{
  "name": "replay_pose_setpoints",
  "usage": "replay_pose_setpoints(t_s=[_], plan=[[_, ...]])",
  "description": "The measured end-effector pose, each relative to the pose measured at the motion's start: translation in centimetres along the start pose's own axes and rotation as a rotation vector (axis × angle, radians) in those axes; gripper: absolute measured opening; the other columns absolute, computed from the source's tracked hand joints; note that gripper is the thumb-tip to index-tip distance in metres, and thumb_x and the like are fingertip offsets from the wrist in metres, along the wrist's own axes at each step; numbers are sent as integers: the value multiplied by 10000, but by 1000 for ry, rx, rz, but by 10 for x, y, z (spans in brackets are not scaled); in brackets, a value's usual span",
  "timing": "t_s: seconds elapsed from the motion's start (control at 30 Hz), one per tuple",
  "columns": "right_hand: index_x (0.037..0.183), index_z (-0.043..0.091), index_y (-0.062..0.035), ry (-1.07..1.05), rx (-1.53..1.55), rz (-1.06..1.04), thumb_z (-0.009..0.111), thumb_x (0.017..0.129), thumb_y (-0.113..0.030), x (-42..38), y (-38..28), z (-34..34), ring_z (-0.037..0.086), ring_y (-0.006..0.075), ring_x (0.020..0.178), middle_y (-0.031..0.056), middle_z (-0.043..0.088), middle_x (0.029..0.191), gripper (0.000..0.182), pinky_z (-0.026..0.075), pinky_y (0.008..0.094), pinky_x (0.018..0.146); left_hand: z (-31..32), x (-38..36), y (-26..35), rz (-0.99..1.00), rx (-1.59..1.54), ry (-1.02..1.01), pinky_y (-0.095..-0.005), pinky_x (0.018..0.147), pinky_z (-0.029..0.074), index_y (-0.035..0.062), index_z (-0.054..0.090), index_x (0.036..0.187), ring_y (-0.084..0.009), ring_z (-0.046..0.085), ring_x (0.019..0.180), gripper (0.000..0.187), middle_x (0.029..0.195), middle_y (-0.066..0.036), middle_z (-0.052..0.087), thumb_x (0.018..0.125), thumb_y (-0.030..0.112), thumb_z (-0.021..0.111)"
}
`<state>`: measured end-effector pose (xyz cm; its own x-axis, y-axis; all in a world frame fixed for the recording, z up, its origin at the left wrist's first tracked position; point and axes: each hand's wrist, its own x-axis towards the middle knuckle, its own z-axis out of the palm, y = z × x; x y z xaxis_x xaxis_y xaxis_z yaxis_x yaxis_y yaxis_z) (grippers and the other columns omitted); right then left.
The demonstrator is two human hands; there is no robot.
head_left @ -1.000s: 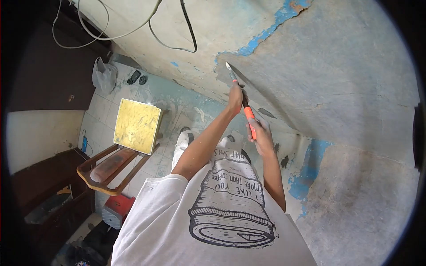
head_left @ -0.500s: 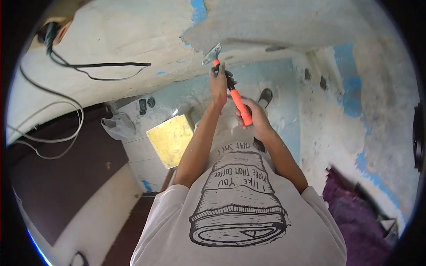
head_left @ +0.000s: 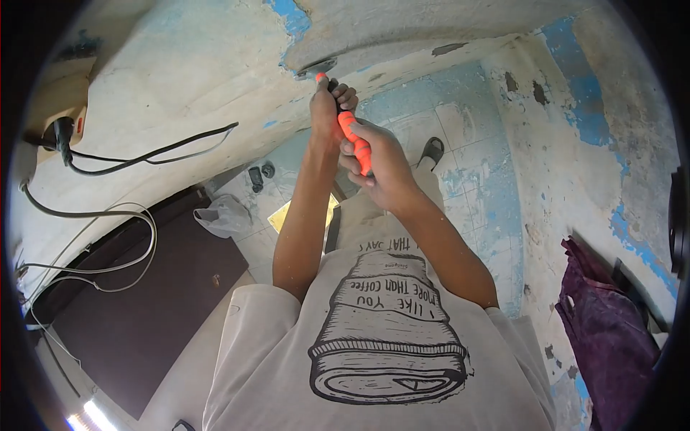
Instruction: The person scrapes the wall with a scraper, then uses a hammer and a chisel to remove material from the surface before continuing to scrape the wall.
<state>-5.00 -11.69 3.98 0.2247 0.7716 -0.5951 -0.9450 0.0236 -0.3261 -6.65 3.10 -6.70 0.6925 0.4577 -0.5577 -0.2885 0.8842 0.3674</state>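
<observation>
Up at wall (head_left: 215, 79), head view: holds scraper (head_left: 348, 120) w/ both hands. Clamps L hand (head_left: 325, 108) round black section nr blade (head_left: 315, 70); clamps R hand (head_left: 382, 159) just behind, round orange rear of handle (head_left: 360, 149). Aims blade at wall, just beside ragged end of blue paint (head_left: 291, 18); can't tell re: contact. Down below, plants dark sandal (head_left: 433, 149) on dusty tiled floor (head_left: 467, 205). Has dark cable (head_left: 181, 144) & plastic bag (head_left: 224, 215) off to L, plus yellow board (head_left: 282, 215) part-hidden behind L forearm (head_left: 305, 197). Has purple cloth (head_left: 604, 327) nr wall at R.

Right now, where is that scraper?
Head view, upper middle: the orange-handled scraper is in the left hand and right hand, its blade near blue paint.
</observation>
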Motion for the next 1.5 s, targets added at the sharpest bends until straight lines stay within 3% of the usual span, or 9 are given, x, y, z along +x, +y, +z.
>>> replay_pose_setpoints(t_s=[0.03,0.33,0.57,0.83,0.9,1.07,1.17,1.3,1.5], plan=[[1016,475,-68,4,6,-3,489,920,-240,3,4,3,415,71,520,0,472,740,198,235,200,364,-3,4,5,-48,13,29,-245,412,287,89,361,787,-94,297,496,271,617,8,332,1003,246,408],[982,456,-87,92,186,-48,474,931,-219,7,25,31,374,57,493,-4,463,741,142,246,186,326,11,-8,22,-97,182,105,-249,401,267,67,351,799,-95,279,482,274,598,7,314,1005,241,400],[979,452,-100,-3,228,-57,491,927,-210,-14,24,32,373,55,500,-8,454,725,128,243,177,332,13,-17,21,-50,289,115,-255,404,266,64,342,798,-104,285,482,285,603,4,307,1005,255,382],[952,449,-86,-37,221,-58,496,915,-179,-19,12,41,386,58,525,-7,464,746,110,242,177,343,28,-26,22,-45,165,59,-226,407,258,89,331,708,-68,276,479,271,585,23,314,968,142,384],[945,447,-87,-27,217,-74,488,916,-168,-6,17,40,389,62,527,-5,466,750,95,243,182,344,22,-16,30,-90,104,-21,-255,395,259,87,332,737,-95,286,473,254,573,6,308,971,175,376],[938,445,-93,18,308,-94,459,920,-141,23,28,37,398,71,535,1,465,769,53,247,189,348,-2,13,32,-288,38,-54,-232,381,234,86,333,720,-79,277,468,245,570,11,304,954,129,392],[949,457,-98,-65,308,-84,457,921,-146,-12,23,48,398,74,546,0,450,790,55,242,185,349,37,-32,31,-60,203,35,-234,399,227,98,317,683,-62,274,465,282,569,30,319,952,120,397],[961,465,-101,3,260,-96,459,921,-159,7,25,44,390,68,572,-4,445,788,71,232,181,350,12,-7,33,-208,180,-8,-239,396,254,89,315,727,-78,271,472,211,583,14,315,926,85,389],[978,466,-102,-56,265,-80,461,921,-170,-11,24,42,375,63,562,-13,444,774,89,219,181,349,24,-25,28,-69,172,42,-239,391,245,87,314,719,-82,262,473,246,577,12,308,948,120,398]])
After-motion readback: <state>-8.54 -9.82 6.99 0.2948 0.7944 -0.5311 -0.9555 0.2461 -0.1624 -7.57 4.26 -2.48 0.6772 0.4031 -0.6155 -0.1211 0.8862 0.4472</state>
